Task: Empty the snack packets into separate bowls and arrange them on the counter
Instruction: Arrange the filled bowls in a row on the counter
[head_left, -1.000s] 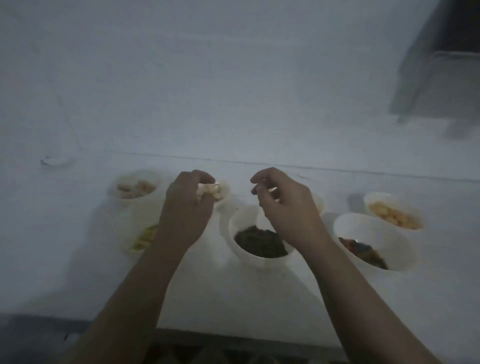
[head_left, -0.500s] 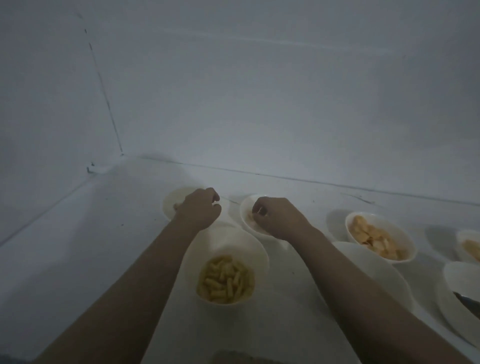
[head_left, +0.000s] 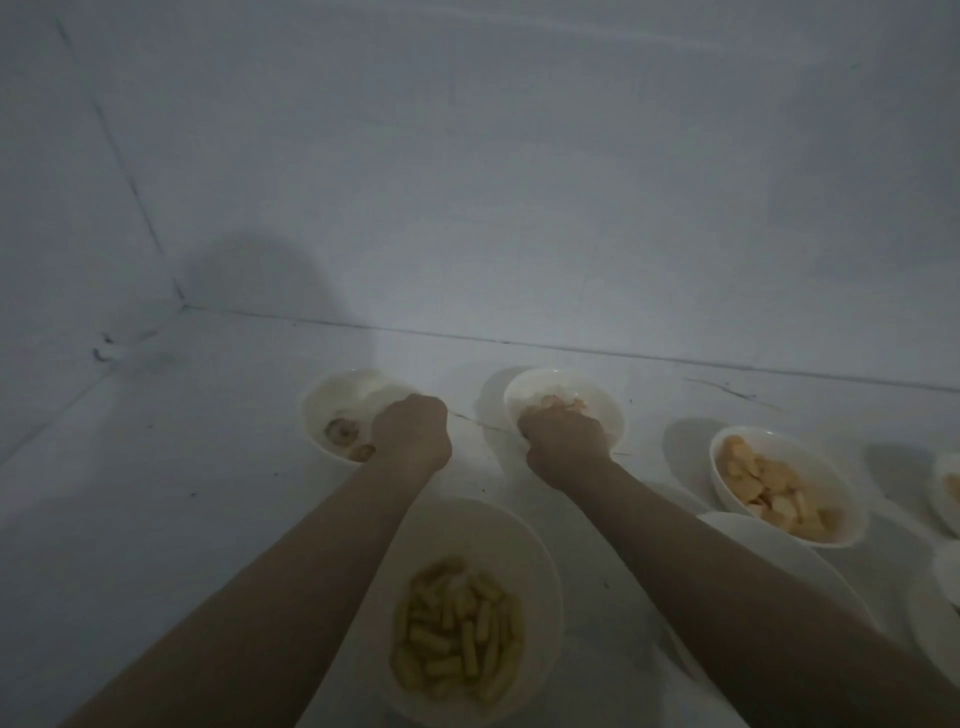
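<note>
Several white bowls stand on a white counter (head_left: 218, 467) in dim light. My left hand (head_left: 410, 436) is closed on the right rim of the far left bowl (head_left: 337, 410), which holds a few pale brown snacks. My right hand (head_left: 563, 439) is closed on the near rim of the far middle bowl (head_left: 597, 400), which holds pale snacks. Between my forearms, close to me, sits a bowl of yellow stick snacks (head_left: 457, 525). To the right is a bowl of pale orange chips (head_left: 836, 499). No snack packets are in view.
More white bowls crowd the right edge: one under my right forearm (head_left: 769, 540) and others partly cut off (head_left: 945, 488). White walls (head_left: 467, 182) meet in a corner at the far left, right behind the bowls.
The view has swung left and closer over the second. My hands went from hovering with pinched fingers to gripping the rims of the two far bowls, which now stand farther apart.
</note>
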